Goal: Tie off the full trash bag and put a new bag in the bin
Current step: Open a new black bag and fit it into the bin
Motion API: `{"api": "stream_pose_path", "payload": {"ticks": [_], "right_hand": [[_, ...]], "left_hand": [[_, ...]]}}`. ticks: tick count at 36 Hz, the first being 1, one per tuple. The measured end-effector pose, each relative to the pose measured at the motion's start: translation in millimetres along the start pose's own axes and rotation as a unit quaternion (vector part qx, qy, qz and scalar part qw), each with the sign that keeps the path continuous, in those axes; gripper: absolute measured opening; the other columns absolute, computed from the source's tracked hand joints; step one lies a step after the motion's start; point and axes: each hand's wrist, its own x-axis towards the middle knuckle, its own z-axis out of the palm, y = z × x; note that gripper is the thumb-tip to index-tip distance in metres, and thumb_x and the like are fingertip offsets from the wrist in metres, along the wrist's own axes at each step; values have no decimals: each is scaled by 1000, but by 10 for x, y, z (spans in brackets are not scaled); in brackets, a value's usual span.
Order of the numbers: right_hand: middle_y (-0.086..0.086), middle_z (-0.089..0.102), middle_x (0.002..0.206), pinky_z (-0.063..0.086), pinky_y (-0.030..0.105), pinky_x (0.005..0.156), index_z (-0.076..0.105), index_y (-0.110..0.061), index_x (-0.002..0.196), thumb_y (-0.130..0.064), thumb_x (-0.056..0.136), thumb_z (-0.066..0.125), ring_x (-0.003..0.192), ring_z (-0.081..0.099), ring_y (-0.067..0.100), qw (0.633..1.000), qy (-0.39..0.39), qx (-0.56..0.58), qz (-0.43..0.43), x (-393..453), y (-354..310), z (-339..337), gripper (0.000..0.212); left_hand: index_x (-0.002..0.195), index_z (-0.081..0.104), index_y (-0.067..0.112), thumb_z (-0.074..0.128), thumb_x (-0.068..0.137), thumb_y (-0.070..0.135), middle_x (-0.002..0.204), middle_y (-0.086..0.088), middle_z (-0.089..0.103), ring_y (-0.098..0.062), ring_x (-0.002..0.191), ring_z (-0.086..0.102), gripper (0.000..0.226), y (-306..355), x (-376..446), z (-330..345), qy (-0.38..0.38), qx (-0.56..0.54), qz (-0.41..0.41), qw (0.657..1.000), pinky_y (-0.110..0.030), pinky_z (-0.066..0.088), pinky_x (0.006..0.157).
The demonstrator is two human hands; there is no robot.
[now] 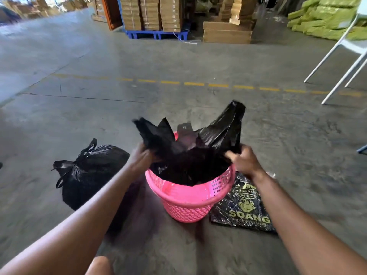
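New bag (190,161) sits in pink bin (186,199); our left hand (142,157) and right hand (245,161) clench its edges. Tied bag (89,173) on floor, left of bin.

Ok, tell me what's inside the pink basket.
A black bag sits inside the pink basket, its handles sticking up. The left hand and right hand grip its edges. Whatever lies under the plastic, and the basket's bottom, is covered.
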Motion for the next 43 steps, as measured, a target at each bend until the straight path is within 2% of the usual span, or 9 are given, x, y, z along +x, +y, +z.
{"api": "stream_pose_path", "payload": {"ticks": [3,10,15,18,23,29,34,39,43], "right_hand": [[-2,79,98,58,42,89,77,-25,97,-37,70,72,93,73,20,992,-79,-97,18,-177,151,99,30],[-4,74,89,54,29,73,70,-26,82,-36,86,62,83,70,14,981,-145,-128,10,-215,151,99,13],[10,61,77,43,37,71,58,8,84,-42,74,61,73,59,25,992,-124,-9,-3,-149,-32,-24,51],[9,65,75,46,43,68,61,0,78,-42,79,60,71,61,28,996,-92,-16,1,-99,-47,-62,42],[4,75,87,52,37,77,71,-18,92,-9,86,60,82,69,24,984,-46,-163,-52,-37,81,-96,15],[2,69,73,41,30,60,70,-15,73,-7,76,70,70,61,20,987,75,-145,-4,-102,291,-186,9],[4,67,64,46,30,67,68,-11,62,9,73,71,68,60,21,991,-63,-108,52,-162,608,-361,23],[11,73,85,47,30,67,78,-7,85,5,73,75,78,63,21,969,-218,-40,110,-311,793,-559,17],[12,72,120,43,35,79,69,-22,122,-30,52,93,100,64,17,942,-303,-28,142,-358,656,-791,74]], "left_hand": [[102,56,6,54,68,19,77,6,70,-13,70,65,36,-200,-129,-29,-17,104,55,993,-31,56,70],[92,69,15,48,102,24,84,-3,69,-16,78,61,25,-175,-205,10,-115,370,38,921,-30,45,74],[77,62,12,45,104,13,67,0,55,-4,48,53,32,29,-213,230,-189,162,-82,965,-19,45,48],[94,67,11,46,100,3,73,1,61,-3,53,58,24,39,-152,272,-210,169,-61,961,-21,48,50],[79,70,34,61,80,5,71,13,70,-3,63,61,30,-37,-27,62,-79,302,59,948,-24,45,65],[68,66,18,61,64,31,75,-11,73,-23,74,63,14,-203,-50,-470,85,323,-2,943,-38,47,66],[79,73,10,72,82,11,78,-10,72,-21,69,61,4,-468,-286,-778,39,180,-111,977,-32,48,65],[102,77,16,73,77,-15,105,-18,73,-15,84,74,40,-751,-593,-1088,-103,106,-96,984,-27,60,75],[113,73,16,72,78,-8,117,-18,72,-30,102,69,43,-737,-571,-1216,-80,117,-117,983,-30,58,86]]}}
